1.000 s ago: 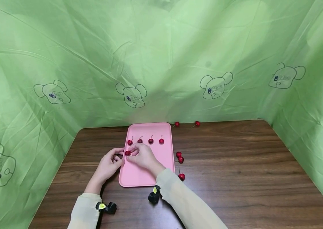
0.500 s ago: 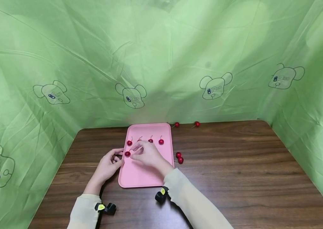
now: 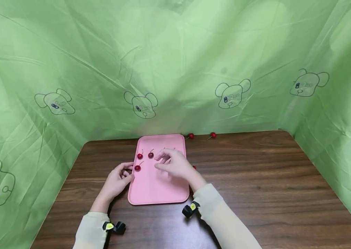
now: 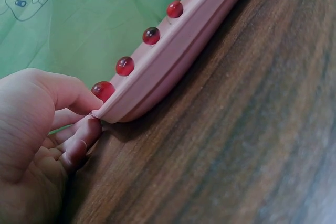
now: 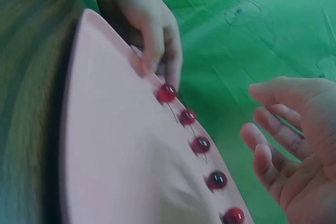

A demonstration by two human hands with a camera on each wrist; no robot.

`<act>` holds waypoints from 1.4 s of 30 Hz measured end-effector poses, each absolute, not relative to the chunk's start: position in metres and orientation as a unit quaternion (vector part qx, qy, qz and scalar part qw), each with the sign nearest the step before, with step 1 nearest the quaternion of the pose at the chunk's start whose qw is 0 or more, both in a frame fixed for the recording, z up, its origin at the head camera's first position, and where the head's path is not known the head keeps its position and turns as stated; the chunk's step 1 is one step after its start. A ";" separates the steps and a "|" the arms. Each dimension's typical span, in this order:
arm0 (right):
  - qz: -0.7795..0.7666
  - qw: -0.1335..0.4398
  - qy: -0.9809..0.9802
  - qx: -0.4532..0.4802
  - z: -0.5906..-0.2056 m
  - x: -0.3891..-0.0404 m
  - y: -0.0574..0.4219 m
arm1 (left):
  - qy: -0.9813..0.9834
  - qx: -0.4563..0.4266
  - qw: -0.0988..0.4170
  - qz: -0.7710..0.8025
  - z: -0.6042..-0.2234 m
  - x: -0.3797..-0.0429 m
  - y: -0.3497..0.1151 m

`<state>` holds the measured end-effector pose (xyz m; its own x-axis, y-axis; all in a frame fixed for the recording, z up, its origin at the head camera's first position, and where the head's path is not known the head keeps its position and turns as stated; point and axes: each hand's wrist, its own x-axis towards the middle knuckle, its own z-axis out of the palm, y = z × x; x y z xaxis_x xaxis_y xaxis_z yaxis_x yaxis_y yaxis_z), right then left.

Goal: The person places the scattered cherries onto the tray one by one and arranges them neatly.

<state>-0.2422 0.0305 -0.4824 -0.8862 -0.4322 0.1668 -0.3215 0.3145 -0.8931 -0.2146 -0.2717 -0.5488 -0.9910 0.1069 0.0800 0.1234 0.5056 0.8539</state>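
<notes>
A pink tray (image 3: 158, 193) lies on the table, with several red cherries on it. A cherry (image 3: 137, 168) with its stem pointing up and right is by the left rim, below a row that starts with another cherry (image 3: 140, 156). My left hand (image 3: 114, 181) pinches the tray's left rim between thumb and fingers, close to a cherry (image 4: 103, 91) in the left wrist view. Above the tray's middle hovers my right hand (image 3: 177, 165), fingers loosely bent and apart, holding nothing in the right wrist view. It hides the row's right part in the head view.
Two cherries lie at the back of the wooden table (image 3: 256, 173), one (image 3: 191, 136) beside the tray's corner and one (image 3: 213, 135) farther right. Another cherry (image 3: 194, 167) shows partly behind my right wrist. Green cloth (image 3: 178, 69) surrounds the table.
My right hand has let go of the lower cherry and moved right across the tray. That cherry stays by the left rim. My left hand keeps its place.
</notes>
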 end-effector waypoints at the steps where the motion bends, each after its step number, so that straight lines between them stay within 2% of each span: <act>1: -0.538 0.046 0.808 -0.236 -0.483 -0.243 0.035 | -0.867 -0.065 0.008 -0.494 -0.549 -0.214 -0.272; 21: -0.526 -0.041 0.828 -0.189 -0.494 -0.239 0.129 | -0.864 -0.060 0.004 -0.499 -0.548 -0.212 -0.271; 28: -0.528 -0.035 0.830 -0.175 -0.498 -0.237 0.152 | -0.863 -0.063 0.007 -0.501 -0.547 -0.212 -0.269; 42: -0.506 0.008 0.851 -0.141 -0.519 -0.238 0.165 | -0.864 -0.066 0.007 -0.498 -0.546 -0.213 -0.270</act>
<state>-0.2376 0.1649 -0.5189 -0.9604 -0.2468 0.1294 -0.2315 0.4481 -0.8635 -0.2129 -0.2699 -0.5458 -0.9912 0.1069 0.0782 0.1213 0.4948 0.8605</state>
